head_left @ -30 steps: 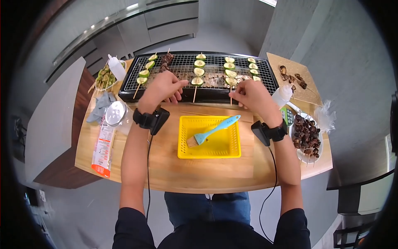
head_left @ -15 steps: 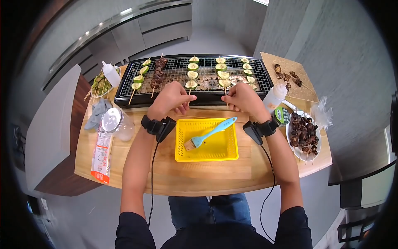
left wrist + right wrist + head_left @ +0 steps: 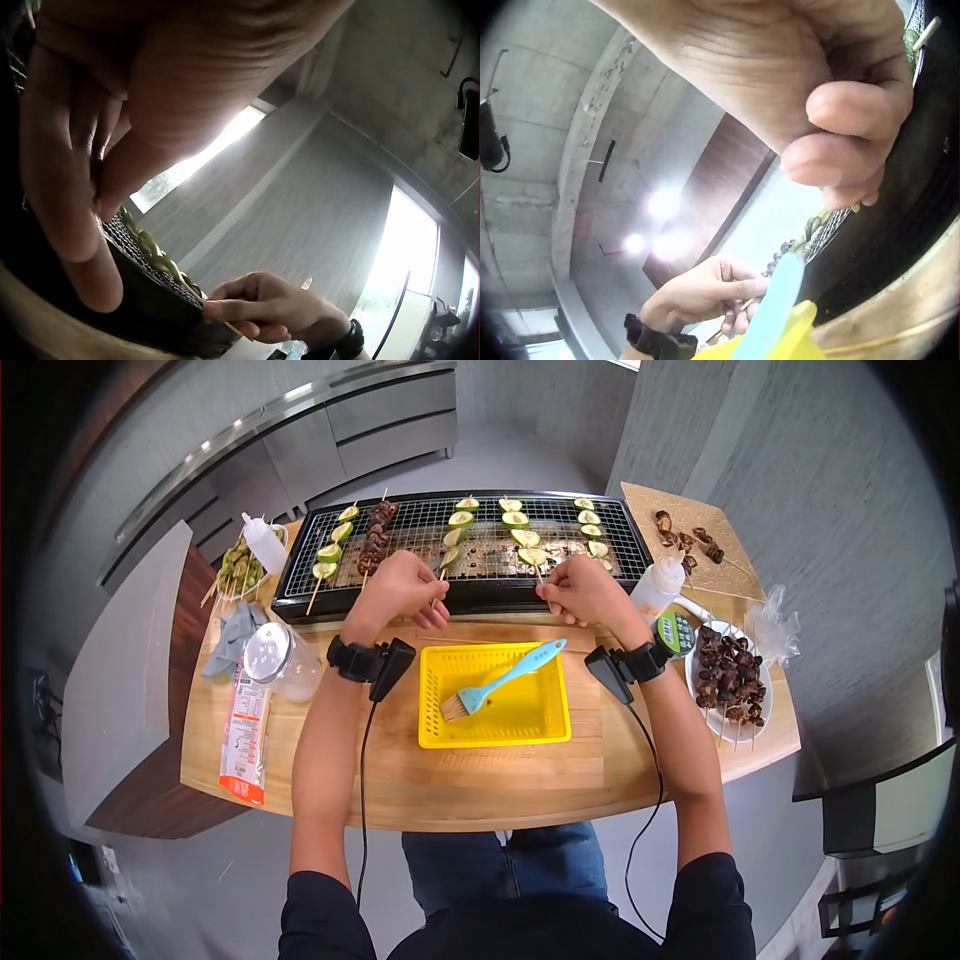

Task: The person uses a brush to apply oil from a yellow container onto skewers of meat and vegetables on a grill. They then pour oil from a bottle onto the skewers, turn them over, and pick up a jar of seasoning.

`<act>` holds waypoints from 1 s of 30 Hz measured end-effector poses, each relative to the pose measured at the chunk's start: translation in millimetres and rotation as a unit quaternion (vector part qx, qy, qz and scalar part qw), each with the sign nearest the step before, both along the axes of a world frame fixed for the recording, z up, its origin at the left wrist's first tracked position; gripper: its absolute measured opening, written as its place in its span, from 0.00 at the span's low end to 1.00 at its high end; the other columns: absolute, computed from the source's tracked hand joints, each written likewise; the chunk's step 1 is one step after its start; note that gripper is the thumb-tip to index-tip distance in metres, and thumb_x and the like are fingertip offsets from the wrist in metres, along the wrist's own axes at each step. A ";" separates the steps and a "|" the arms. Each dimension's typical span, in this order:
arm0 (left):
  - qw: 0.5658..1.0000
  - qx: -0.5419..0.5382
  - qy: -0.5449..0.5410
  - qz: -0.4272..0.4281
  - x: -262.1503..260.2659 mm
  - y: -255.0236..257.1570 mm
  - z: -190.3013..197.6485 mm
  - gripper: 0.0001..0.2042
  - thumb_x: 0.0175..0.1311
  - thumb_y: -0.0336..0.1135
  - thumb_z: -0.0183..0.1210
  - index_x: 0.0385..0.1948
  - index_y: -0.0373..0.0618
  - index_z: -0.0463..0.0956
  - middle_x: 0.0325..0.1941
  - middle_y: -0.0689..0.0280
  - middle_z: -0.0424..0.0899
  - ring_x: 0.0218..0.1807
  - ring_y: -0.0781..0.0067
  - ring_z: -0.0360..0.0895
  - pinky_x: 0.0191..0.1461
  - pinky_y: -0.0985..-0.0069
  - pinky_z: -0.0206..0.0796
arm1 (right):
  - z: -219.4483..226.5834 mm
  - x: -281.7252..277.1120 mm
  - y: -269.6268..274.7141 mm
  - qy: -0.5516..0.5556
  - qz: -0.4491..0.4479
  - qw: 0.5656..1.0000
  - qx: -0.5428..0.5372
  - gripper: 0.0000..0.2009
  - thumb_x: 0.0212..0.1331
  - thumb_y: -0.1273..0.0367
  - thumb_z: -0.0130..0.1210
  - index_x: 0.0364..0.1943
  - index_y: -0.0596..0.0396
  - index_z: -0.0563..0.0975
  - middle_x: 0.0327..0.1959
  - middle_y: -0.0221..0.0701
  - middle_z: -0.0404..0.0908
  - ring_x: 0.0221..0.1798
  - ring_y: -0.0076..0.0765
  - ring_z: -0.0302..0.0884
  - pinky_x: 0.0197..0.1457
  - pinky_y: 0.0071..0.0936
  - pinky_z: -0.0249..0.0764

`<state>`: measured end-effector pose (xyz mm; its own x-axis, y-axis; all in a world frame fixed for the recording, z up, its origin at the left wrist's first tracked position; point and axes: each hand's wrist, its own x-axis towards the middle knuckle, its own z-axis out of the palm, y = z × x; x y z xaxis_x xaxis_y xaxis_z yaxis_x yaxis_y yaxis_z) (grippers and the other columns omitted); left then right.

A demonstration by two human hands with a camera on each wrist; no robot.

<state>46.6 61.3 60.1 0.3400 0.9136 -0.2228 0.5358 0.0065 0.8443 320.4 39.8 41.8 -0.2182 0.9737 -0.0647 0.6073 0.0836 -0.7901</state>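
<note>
Slices of green-rimmed vegetable on wooden skewers lie over the wire grill (image 3: 420,575). My left hand (image 3: 400,588) pinches the lower end of the middle vegetable skewer (image 3: 454,537), whose nearer slices tip onto their edges. Between thumb and fingers, my right hand (image 3: 587,595) grips the stick of the vegetable skewer to its right (image 3: 525,538), which slants with its far end leftward. A dark meat skewer (image 3: 375,540) and another vegetable skewer (image 3: 329,553) lie left of my left hand. Beyond my right hand is one more vegetable skewer (image 3: 589,518), its near end partly hidden.
A blue-handled brush (image 3: 505,678) lies in a yellow basket (image 3: 494,741) before the grill. Squeeze bottles (image 3: 264,542) stand at both sides. At right are a plate of meat skewers (image 3: 730,678) and a board (image 3: 735,540) with browned pieces; at left, a shaker jar (image 3: 285,660).
Both hands have closed in on the skewer sticks. Slices on the left hand's skewer have tipped from flat onto edge, and the right hand's skewer has swung its far end left.
</note>
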 end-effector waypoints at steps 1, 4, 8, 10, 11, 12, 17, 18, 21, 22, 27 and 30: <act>1.000 -0.004 -0.003 0.005 0.3 -0.1 1.9 0.15 0.67 0.31 0.55 0.32 0.20 0.77 0.27 0.51 0.85 0.26 0.66 0.86 0.26 0.78 0.78 | -1.0 -0.3 0.3 0.019 0.012 1.000 0.004 0.13 0.61 0.69 0.57 0.22 0.66 0.79 0.15 0.31 0.79 0.13 0.22 0.72 0.17 0.22 0.69; 0.998 0.014 -0.066 -0.001 -5.1 3.7 2.4 0.15 0.69 0.33 0.54 0.33 0.24 0.77 0.28 0.51 0.85 0.26 0.66 0.85 0.27 0.78 0.77 | 4.4 -4.4 -2.1 0.069 0.021 0.997 0.001 0.13 0.63 0.69 0.56 0.25 0.65 0.78 0.16 0.29 0.78 0.13 0.21 0.72 0.17 0.21 0.68; 0.997 0.019 -0.081 0.008 -3.0 1.2 7.3 0.15 0.70 0.35 0.52 0.34 0.26 0.76 0.29 0.51 0.85 0.26 0.64 0.86 0.28 0.78 0.78 | 1.6 -6.8 -1.4 0.125 0.041 0.991 -0.016 0.11 0.66 0.67 0.55 0.30 0.61 0.77 0.17 0.21 0.73 0.14 0.14 0.69 0.14 0.15 0.59; 0.997 0.002 -0.075 -0.001 -2.7 1.5 5.3 0.15 0.70 0.35 0.51 0.34 0.26 0.76 0.29 0.51 0.85 0.27 0.64 0.86 0.28 0.78 0.78 | -2.3 -6.7 -0.5 0.108 0.035 0.993 -0.027 0.12 0.66 0.67 0.55 0.29 0.63 0.78 0.17 0.25 0.76 0.15 0.18 0.71 0.16 0.18 0.65; 0.997 0.002 -0.076 0.000 -3.1 1.6 3.7 0.15 0.70 0.35 0.51 0.34 0.26 0.76 0.29 0.51 0.85 0.27 0.64 0.86 0.28 0.78 0.78 | -4.2 -6.5 0.2 0.090 0.030 0.995 -0.038 0.13 0.65 0.67 0.54 0.28 0.65 0.78 0.18 0.29 0.78 0.15 0.21 0.74 0.19 0.21 0.70; 0.999 -0.008 -0.051 0.001 -3.3 2.0 1.8 0.15 0.70 0.35 0.51 0.33 0.26 0.76 0.28 0.51 0.85 0.26 0.65 0.86 0.27 0.79 0.77 | -5.8 -5.6 1.4 0.090 0.030 0.995 -0.038 0.13 0.65 0.67 0.54 0.28 0.65 0.78 0.18 0.29 0.78 0.15 0.21 0.74 0.19 0.21 0.70; 1.000 -0.015 0.018 -0.011 -2.1 -2.4 -0.5 0.17 0.70 0.37 0.52 0.28 0.27 0.77 0.24 0.53 0.85 0.24 0.68 0.85 0.25 0.80 0.76 | -6.5 -4.2 1.4 0.021 0.020 0.999 -0.043 0.15 0.65 0.66 0.56 0.24 0.64 0.79 0.19 0.33 0.82 0.16 0.23 0.77 0.19 0.21 0.72; 0.999 -0.019 0.028 -0.008 -0.4 -2.1 -1.5 0.18 0.70 0.38 0.53 0.27 0.27 0.77 0.24 0.54 0.85 0.23 0.69 0.85 0.25 0.81 0.76 | -7.0 -4.5 1.1 0.021 0.020 0.999 -0.043 0.15 0.65 0.66 0.56 0.24 0.64 0.79 0.19 0.33 0.82 0.16 0.23 0.77 0.19 0.21 0.72; 0.999 -0.017 0.037 -0.014 0.4 -2.5 -2.5 0.18 0.69 0.39 0.54 0.26 0.28 0.77 0.23 0.55 0.85 0.23 0.70 0.85 0.24 0.81 0.76 | -6.4 -6.8 0.2 0.011 0.017 0.999 -0.036 0.16 0.65 0.66 0.56 0.22 0.64 0.80 0.17 0.33 0.81 0.16 0.24 0.78 0.19 0.22 0.72; 0.999 -0.012 0.035 -0.025 0.8 -2.9 -3.2 0.19 0.68 0.39 0.55 0.26 0.28 0.78 0.23 0.56 0.85 0.23 0.70 0.85 0.25 0.81 0.76 | -5.4 -7.4 -0.6 0.007 0.024 0.999 -0.030 0.16 0.65 0.66 0.56 0.23 0.65 0.79 0.16 0.31 0.80 0.14 0.23 0.74 0.17 0.21 0.68; 0.999 0.014 0.038 -0.031 4.7 -6.6 0.2 0.18 0.67 0.38 0.56 0.24 0.27 0.77 0.22 0.55 0.84 0.23 0.68 0.84 0.23 0.79 0.75 | 13.3 -3.2 -15.7 -0.091 -0.034 0.991 0.091 0.14 0.61 0.66 0.59 0.25 0.66 0.79 0.14 0.34 0.79 0.12 0.27 0.74 0.19 0.26 0.70; 0.999 0.016 0.039 -0.030 4.0 -5.4 -1.8 0.18 0.66 0.39 0.57 0.26 0.27 0.78 0.22 0.55 0.84 0.22 0.69 0.84 0.23 0.79 0.75 | 15.1 9.7 -18.1 -0.218 -0.084 0.930 0.284 0.12 0.58 0.68 0.61 0.24 0.65 0.78 0.16 0.38 0.79 0.18 0.38 0.78 0.26 0.33 0.73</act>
<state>50.6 55.9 58.3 0.3770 0.8992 -0.2222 0.5984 -0.0533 0.7994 330.1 21.7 56.9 -0.1333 0.8956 0.4244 0.9015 0.2875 -0.3235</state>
